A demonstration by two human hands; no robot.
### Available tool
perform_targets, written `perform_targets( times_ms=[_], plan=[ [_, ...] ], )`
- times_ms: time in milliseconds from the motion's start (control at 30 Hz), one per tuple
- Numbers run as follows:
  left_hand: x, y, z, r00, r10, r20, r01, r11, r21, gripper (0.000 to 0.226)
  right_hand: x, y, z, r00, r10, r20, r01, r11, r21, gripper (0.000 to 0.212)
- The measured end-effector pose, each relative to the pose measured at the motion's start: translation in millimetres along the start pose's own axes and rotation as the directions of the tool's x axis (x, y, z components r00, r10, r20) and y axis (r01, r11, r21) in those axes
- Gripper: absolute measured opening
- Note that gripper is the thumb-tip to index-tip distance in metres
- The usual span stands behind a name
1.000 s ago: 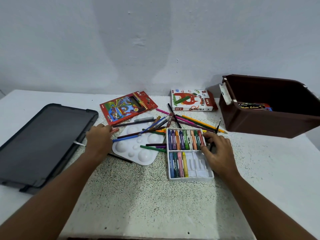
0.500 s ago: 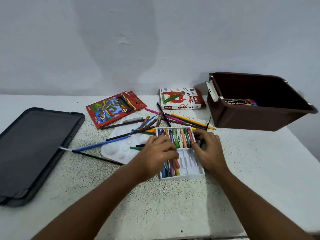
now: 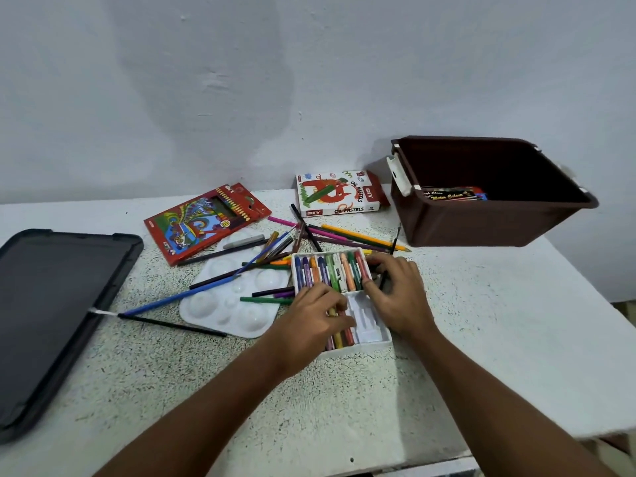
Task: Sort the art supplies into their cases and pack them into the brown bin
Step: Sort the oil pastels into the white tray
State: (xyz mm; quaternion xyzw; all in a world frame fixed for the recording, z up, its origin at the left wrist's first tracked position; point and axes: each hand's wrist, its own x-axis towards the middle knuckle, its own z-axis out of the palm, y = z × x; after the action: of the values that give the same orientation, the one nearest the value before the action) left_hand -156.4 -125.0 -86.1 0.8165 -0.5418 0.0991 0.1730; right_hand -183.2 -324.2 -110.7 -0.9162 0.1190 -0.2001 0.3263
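A white pastel tray [image 3: 370,333] lies mid-table, its upper row full of oil pastels [image 3: 330,270] and its lower row part filled. My left hand [image 3: 315,316] hovers over the lower row, fingers curled round a yellowish pastel. My right hand [image 3: 395,294] grips the tray's right side, fingertips at the end of the upper row. The brown bin [image 3: 464,228] stands at the back right with a watercolour box [image 3: 451,193] inside. Behind the tray are the oil pastels box [image 3: 339,196] and the red coloured pencil box [image 3: 206,222].
Loose coloured pencils [image 3: 344,234] are scattered behind the tray and across a white paint palette [image 3: 223,311]. A blue brush [image 3: 179,297] and a black brush [image 3: 172,325] lie left of it. A dark bin lid [image 3: 51,321] sits at the left edge.
My left hand has come from the palette's left side across to the tray's lower row and taken hold of a pastel. My right hand has stayed at the tray's right side.
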Motion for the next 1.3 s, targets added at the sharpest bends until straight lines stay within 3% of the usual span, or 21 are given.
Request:
perform_targets(
  times_ms=[300, 433, 633, 900, 1067, 1167, 1300],
  plan=[
    [0.3, 2.5, 0.6, 0.998, 0.005, -0.068, -0.006, 1.0, -0.015, 0.039, 0.0, 0.4, 0.5, 1.0, -0.001, 0.005, 0.001, 1.0, 0.001, 0.04],
    [1.7, 1.6, 5.8, 0.991, -0.024, -0.128, 0.018, 0.999, -0.048, 0.024, 0.0, 0.8, 0.7, 1.0, 0.003, 0.006, -0.003, 1.0, 0.006, 0.04],
    [3.7, 0.5, 9.4, 0.981, -0.071, -0.183, 0.064, 0.997, -0.045, 0.018, -0.5, 1.5, 0.7, 1.0, 0.001, 0.005, -0.001, 1.0, 0.013, 0.04],
    [3.7, 0.0, 15.3, 0.979, -0.124, -0.161, 0.115, 0.991, -0.065, 0.009, 0.0, 1.7, 1.0, 1.0, -0.005, 0.005, 0.005, 1.0, 0.017, 0.043],
    [3.3, -2.6, 16.2, 0.982, -0.14, -0.13, 0.133, 0.989, -0.059, 0.012, -0.2, 2.2, 0.7, 1.0, -0.003, 0.002, 0.003, 1.0, 0.009, 0.041],
    [1.7, -3.2, 12.6, 0.982, -0.148, -0.121, 0.138, 0.986, -0.09, 0.026, -0.3, 1.8, 0.4, 1.0, -0.003, 0.007, 0.003, 1.0, 0.005, 0.041],
    [2.1, -20.8, -4.2, 0.921, -0.333, -0.204, 0.292, 0.934, -0.208, 0.026, -0.6, 1.5, -0.1, 1.0, -0.005, 0.012, 0.004, 1.0, 0.016, 0.04]
  ],
)
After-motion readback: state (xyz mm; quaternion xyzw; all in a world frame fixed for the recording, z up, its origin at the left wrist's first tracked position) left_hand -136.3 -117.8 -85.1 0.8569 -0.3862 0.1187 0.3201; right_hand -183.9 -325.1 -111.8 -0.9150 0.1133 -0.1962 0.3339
